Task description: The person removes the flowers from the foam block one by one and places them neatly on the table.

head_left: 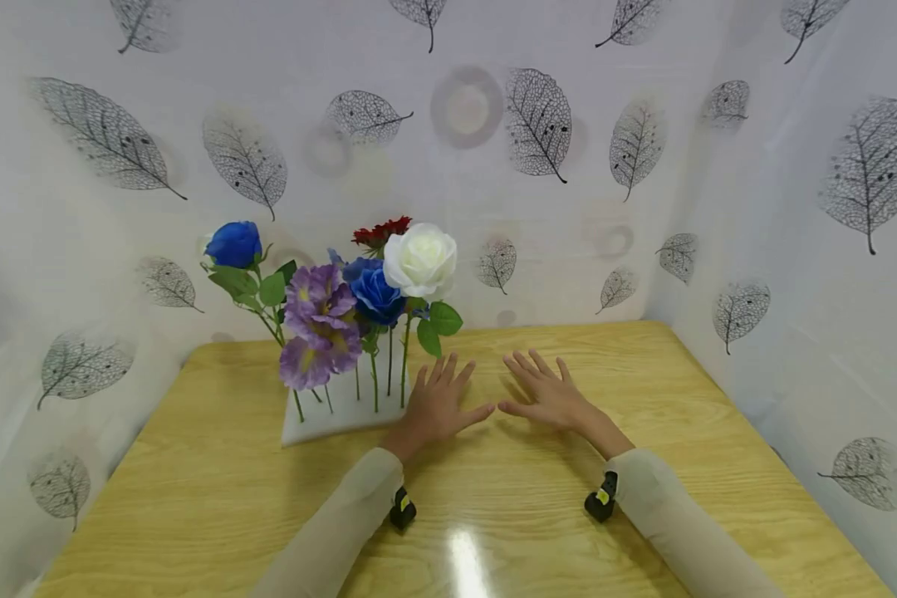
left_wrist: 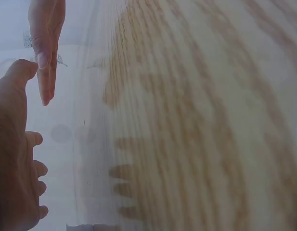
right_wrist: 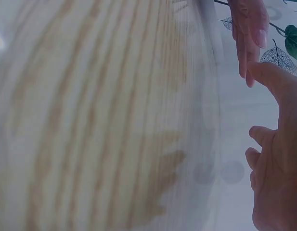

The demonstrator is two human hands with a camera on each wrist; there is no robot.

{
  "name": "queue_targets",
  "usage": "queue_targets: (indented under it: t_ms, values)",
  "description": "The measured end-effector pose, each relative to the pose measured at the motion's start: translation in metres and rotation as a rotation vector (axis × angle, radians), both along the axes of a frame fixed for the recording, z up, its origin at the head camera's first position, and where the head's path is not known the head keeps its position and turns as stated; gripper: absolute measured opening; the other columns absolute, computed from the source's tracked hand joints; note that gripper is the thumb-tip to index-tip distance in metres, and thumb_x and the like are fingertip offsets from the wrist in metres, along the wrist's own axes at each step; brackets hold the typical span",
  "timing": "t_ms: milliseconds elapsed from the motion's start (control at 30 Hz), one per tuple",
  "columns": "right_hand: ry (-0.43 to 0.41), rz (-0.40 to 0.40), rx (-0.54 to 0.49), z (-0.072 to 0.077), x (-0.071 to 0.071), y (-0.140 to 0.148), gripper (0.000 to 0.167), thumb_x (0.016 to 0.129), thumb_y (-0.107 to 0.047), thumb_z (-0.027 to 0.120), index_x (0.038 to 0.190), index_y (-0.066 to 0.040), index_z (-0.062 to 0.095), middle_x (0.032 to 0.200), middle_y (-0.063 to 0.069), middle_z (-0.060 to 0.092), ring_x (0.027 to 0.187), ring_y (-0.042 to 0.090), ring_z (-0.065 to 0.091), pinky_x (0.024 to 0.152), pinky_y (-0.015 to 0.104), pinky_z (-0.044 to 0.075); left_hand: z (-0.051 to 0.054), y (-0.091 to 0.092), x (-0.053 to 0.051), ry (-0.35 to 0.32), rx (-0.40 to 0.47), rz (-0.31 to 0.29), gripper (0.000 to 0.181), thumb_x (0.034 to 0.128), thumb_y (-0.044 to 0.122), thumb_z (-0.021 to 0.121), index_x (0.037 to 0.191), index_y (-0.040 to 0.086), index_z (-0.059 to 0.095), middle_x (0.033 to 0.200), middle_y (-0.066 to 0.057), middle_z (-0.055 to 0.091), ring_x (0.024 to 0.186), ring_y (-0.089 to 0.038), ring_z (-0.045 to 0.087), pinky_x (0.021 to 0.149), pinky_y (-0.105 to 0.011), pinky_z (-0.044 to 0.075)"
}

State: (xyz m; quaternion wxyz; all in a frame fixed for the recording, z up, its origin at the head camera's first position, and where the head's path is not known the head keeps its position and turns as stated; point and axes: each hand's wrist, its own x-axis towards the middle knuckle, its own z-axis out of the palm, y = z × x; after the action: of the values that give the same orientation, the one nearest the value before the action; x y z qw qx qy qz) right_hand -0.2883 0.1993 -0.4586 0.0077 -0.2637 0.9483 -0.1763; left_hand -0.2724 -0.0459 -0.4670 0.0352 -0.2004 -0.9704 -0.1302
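Both hands hover over the wooden table with fingers spread and nothing in them. My left hand (head_left: 438,405) is just right of a white foam base (head_left: 336,420), near its right edge. My right hand (head_left: 549,397) is to the right, its thumb tip close to the left thumb. Artificial flowers stand in the base: a purple flower (head_left: 320,320), a white rose (head_left: 421,262), a blue rose (head_left: 378,292), another blue rose (head_left: 234,244) leaning left, and a dark red flower (head_left: 384,232) behind. In the left wrist view the left hand (left_wrist: 12,154) shows its fingers apart from the tabletop.
The wooden table (head_left: 217,498) meets a leaf-printed white curtain (head_left: 463,183) at the back and sides. A bright reflection lies on the tabletop near the front. Black wrist cameras, one of them a left wrist camera (head_left: 402,509), sit below the sleeves.
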Motion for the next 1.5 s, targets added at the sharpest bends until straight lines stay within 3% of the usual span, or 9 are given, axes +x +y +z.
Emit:
queue_targets:
  t_ms: [333,500,600,733,833,1000,1200,1333,1500]
  values:
    - [-0.015,0.001,-0.015,-0.004,-0.003,-0.005,0.089,0.095,-0.066,0.054,0.163,-0.015,0.027,0.169,0.014,0.023,0.157,0.042,0.011,0.121,0.072,-0.001,0.003,-0.005,0.008,0.011,0.004,-0.036,0.087,0.0939,0.075,0.046,0.16,0.019,0.036,0.165,-0.018,0.031,0.155,-0.04,0.024,0.124,-0.062,0.022]
    - [-0.014,0.008,-0.041,-0.004,-0.005,-0.011,0.087,0.096,-0.065,0.055,0.162,-0.014,0.029,0.168,0.015,0.025,0.157,0.044,0.013,0.12,0.073,0.001,0.004,-0.015,0.015,0.168,0.141,-0.145,0.073,0.0929,0.059,0.063,0.143,0.006,0.057,0.142,-0.019,0.062,0.135,-0.045,0.053,0.113,-0.059,0.043]
    - [-0.019,0.016,-0.06,-0.003,-0.006,-0.018,0.087,0.095,-0.065,0.055,0.162,-0.015,0.03,0.168,0.014,0.026,0.157,0.042,0.015,0.121,0.072,0.001,0.004,-0.026,0.019,0.157,0.221,-0.178,0.062,0.0931,0.049,0.068,0.133,0.002,0.065,0.128,-0.016,0.071,0.12,-0.04,0.066,0.103,-0.051,0.054]
    - [-0.042,0.045,-0.092,-0.003,-0.008,-0.029,0.087,0.095,-0.063,0.057,0.162,-0.016,0.029,0.169,0.013,0.026,0.157,0.04,0.014,0.122,0.071,0.001,0.01,-0.044,0.028,-0.07,0.287,-0.106,0.053,0.0975,0.049,0.063,0.131,0.008,0.068,0.125,-0.009,0.074,0.116,-0.029,0.069,0.098,-0.045,0.056]
    - [-0.074,0.073,-0.122,-0.004,-0.01,-0.04,0.087,0.095,-0.063,0.058,0.163,-0.017,0.027,0.169,0.013,0.025,0.158,0.039,0.012,0.122,0.07,0.0,0.015,-0.064,0.037,-0.176,0.349,-0.055,0.048,0.0982,0.05,0.062,0.128,0.014,0.07,0.117,-0.004,0.076,0.111,-0.024,0.071,0.095,-0.044,0.057]
    - [-0.124,0.134,-0.18,-0.007,-0.01,-0.061,0.09,0.095,-0.063,0.058,0.163,-0.015,0.024,0.169,0.013,0.024,0.159,0.037,0.011,0.123,0.068,0.0,0.022,-0.109,0.057,-0.115,0.443,-0.043,0.027,0.0973,0.044,0.067,0.1,0.019,0.079,0.086,0.009,0.076,0.079,-0.008,0.069,0.075,-0.029,0.058]
    - [-0.164,0.219,-0.25,-0.006,-0.008,-0.088,0.084,0.099,-0.055,0.058,0.163,-0.013,0.024,0.17,0.012,0.023,0.158,0.036,0.013,0.125,0.066,0.005,0.034,-0.177,0.076,-0.071,0.338,0.031,0.03,0.0957,0.037,0.071,0.071,0.02,0.066,0.061,0.009,0.057,0.054,-0.003,0.045,0.053,-0.022,0.04]
    - [-0.177,0.253,-0.261,-0.007,-0.009,-0.106,0.079,0.102,-0.047,0.058,0.163,-0.011,0.024,0.17,0.012,0.023,0.158,0.035,0.015,0.127,0.061,0.009,0.04,-0.214,0.084,-0.115,0.253,0.211,0.036,0.0921,0.049,0.072,0.076,0.017,0.064,0.068,0.005,0.06,0.057,-0.009,0.049,0.055,-0.027,0.041]
    - [-0.167,0.307,-0.29,-0.008,-0.012,-0.128,0.074,0.102,-0.034,0.062,0.161,-0.004,0.027,0.167,0.019,0.028,0.156,0.037,0.023,0.127,0.056,0.019,0.037,-0.246,0.086,-0.171,0.296,0.32,0.058,0.0892,0.046,0.077,0.121,0.0,0.061,0.103,-0.016,0.07,0.083,-0.026,0.067,0.069,-0.04,0.056]
